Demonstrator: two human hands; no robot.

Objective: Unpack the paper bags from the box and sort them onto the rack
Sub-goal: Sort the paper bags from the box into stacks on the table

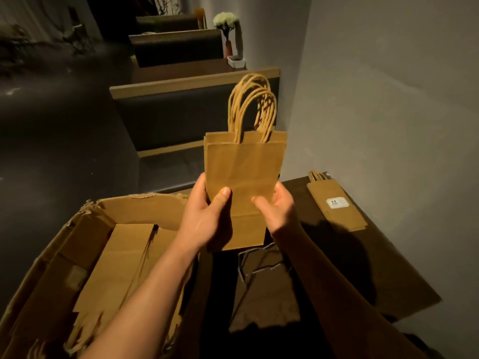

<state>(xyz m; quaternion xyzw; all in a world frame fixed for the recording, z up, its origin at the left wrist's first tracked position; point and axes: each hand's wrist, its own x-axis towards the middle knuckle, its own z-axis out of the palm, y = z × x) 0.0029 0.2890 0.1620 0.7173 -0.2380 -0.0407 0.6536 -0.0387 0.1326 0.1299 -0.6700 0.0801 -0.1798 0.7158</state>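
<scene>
Brown paper bags (pixel 243 174) pinched upright by left hand (pixel 207 216) and right hand (pixel 278 211); fingers hidden behind, bag count unclear

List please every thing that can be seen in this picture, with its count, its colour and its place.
held paper bags: a small stack, count unclear, brown with twisted handles, upright in both hands at centre
cardboard box: one, brown, torn edges, open, lower left
bags in the box: count unclear, brown, lying flat inside
bags with label: a small stack, brown, white label, flat on the dark surface at right
large flat bag: one, brown, under the arms, lower centre
benches: several, dark with tan trim, along the wall behind
flowers: one bunch, white, far back
white tray: one, near the flowers
left hand: grips the stack's left edge
right hand: grips the stack's right edge
</scene>
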